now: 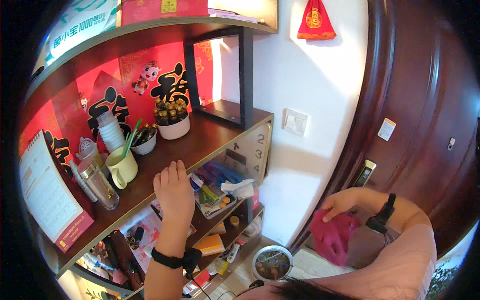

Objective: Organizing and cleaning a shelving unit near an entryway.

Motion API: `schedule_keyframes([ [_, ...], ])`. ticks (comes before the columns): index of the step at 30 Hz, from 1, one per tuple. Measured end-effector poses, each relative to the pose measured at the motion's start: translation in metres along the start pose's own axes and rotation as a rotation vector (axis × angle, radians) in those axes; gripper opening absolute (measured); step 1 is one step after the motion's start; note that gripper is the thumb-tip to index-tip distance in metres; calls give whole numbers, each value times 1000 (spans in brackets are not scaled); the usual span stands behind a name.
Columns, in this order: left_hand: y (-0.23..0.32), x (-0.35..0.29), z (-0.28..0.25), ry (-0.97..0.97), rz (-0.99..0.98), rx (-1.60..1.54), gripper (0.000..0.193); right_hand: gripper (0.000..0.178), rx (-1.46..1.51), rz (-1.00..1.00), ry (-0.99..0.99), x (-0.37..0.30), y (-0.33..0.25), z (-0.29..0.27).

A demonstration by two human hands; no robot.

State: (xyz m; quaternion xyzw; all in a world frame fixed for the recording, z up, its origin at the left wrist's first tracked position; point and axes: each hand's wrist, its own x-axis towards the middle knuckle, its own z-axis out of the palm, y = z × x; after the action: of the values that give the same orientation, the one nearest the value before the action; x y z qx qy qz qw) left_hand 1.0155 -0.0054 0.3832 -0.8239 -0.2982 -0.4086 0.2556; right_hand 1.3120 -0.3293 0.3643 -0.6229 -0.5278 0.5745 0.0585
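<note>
My left hand (173,186) lies on the front edge of the brown shelf (167,154), its fingers stretched out and holding nothing. Close to it on the shelf are a cream mug (121,170) with a green stick-like item in it and a clear lidded bottle (98,184). Over on the right, in front of the dark door, my right hand (340,204) is closed on a crumpled magenta cloth (331,237), which hangs down from the fingers.
A white bowl of small dark bottles (172,122), stacked plastic cups (111,131) and a desk calendar (52,195) stand on the shelf. Below sits a filled tray (215,200). A potted plant (272,262) is on the floor beside the wooden door (420,125).
</note>
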Motion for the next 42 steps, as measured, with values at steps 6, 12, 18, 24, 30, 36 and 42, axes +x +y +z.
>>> schedule_keyframes([
  [6, 2, 4, -14, 2, -63, -55, 46, 44, -408, -19, 406, -24, -27, 15],
  [12, 30, 8, -51, 214, 30, -173, 43, 32, -153, -170, 695, -11, -64, 22],
  [18, 110, -7, -52, -200, 137, -1303, 50, 26, 22, -605, 945, 24, -95, 36],
  [24, 131, -10, -36, -566, -112, -1682, 43, 25, 495, -656, 845, 42, -110, 41],
  [30, 131, 0, -46, -1008, -323, -1960, 20, 20, 684, -735, 743, 46, -85, 36],
  [36, 142, -2, -11, -996, -290, -1799, 18, 21, 394, -684, 1001, 55, -76, 31],
  [42, 167, 9, 7, -744, -661, -2059, 14, 25, 41, -853, 1798, 79, -51, 8],
])
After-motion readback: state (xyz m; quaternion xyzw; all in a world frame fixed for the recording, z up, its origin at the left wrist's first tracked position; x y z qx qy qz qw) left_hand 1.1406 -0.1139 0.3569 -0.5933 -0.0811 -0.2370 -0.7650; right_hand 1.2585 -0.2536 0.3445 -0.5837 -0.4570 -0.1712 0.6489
